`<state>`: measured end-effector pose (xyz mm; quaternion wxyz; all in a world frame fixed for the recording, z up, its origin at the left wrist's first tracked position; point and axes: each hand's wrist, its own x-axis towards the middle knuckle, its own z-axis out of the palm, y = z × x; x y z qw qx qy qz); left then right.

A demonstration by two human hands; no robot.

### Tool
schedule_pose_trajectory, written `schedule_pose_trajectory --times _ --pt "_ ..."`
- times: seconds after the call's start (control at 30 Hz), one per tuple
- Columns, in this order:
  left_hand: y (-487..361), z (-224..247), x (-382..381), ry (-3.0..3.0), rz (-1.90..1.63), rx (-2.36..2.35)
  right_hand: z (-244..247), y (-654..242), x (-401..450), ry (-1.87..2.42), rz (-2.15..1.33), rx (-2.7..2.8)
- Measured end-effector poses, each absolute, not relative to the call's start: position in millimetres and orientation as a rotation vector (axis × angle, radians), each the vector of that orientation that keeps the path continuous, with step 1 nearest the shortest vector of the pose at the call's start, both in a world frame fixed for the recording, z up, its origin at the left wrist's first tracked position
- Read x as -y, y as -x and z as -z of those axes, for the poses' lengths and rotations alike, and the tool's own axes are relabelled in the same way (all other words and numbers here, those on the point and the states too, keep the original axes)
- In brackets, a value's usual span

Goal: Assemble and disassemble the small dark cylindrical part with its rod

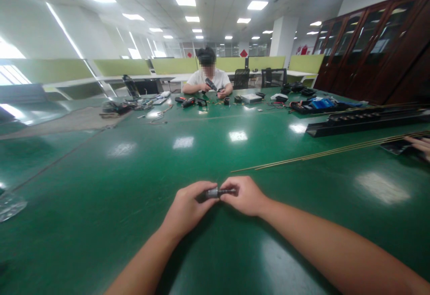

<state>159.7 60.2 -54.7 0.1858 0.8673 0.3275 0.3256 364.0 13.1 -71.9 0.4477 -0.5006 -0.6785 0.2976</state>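
My left hand [188,206] is closed around a small grey metal cylinder [212,193], held sideways just above the green tabletop. A thin dark shaft [227,191] extends to the right from the cylinder's end, in line with it. Thumb and fingers of my right hand [244,196] pinch this shaft close to the cylinder. My two hands nearly meet at the fingertips. Part of the cylinder is hidden in the left palm, and the right fingers cover some of the shaft. Whether the two pieces are joined I cannot tell.
Thin brass-coloured rods [302,155] lie beyond my right hand, beside a black metal channel [366,122]. Another person's hand [419,146] shows at the right edge. Across the green table [134,169], a seated co-worker [207,78] holds a power drill [211,84] among scattered tools.
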Motion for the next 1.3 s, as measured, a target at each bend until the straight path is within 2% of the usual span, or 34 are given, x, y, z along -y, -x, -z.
schedule_pose_trajectory --times 1.3 --pt "-156.0 51.5 -60.6 -2.493 -0.875 -0.941 70.1 -363.1 -12.0 1.322 -0.725 1.701"
